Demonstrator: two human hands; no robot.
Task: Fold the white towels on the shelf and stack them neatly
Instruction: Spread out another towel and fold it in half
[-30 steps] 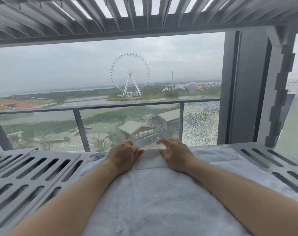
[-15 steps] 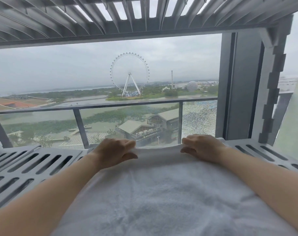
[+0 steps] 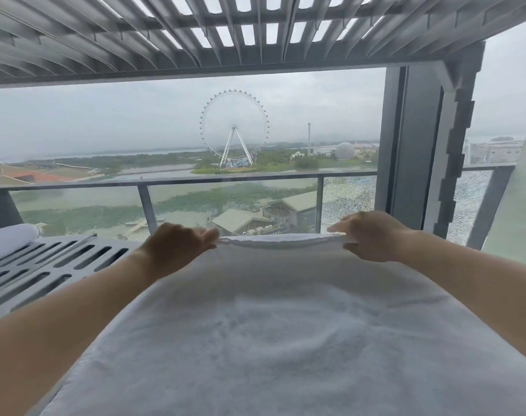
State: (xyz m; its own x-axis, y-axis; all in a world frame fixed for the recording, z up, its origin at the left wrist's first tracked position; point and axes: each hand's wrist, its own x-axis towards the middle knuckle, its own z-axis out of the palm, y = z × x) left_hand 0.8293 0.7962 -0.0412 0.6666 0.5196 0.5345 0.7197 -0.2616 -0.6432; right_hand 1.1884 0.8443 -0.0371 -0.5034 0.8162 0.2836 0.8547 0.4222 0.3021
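A large white towel [image 3: 279, 325] lies spread over the grey slotted shelf [image 3: 45, 265] and fills the lower middle of the view. My left hand [image 3: 177, 247] pinches its far edge at the left. My right hand [image 3: 372, 235] pinches the same edge at the right. Between my hands the far edge is lifted off the shelf into a raised, slightly sagging fold. Another white towel [image 3: 6, 240] lies at the far left edge of the shelf, only partly in view.
A slotted grey shelf level hangs overhead [image 3: 225, 31]. A dark upright post [image 3: 411, 151] and the notched shelf frame [image 3: 456, 145] stand at the right. Behind the shelf is a window with a glass balcony railing [image 3: 195, 183].
My hands moved apart along the towel's far edge, from the middle out toward its corners. They now pinch and lift that edge, which earlier lay flat under them.
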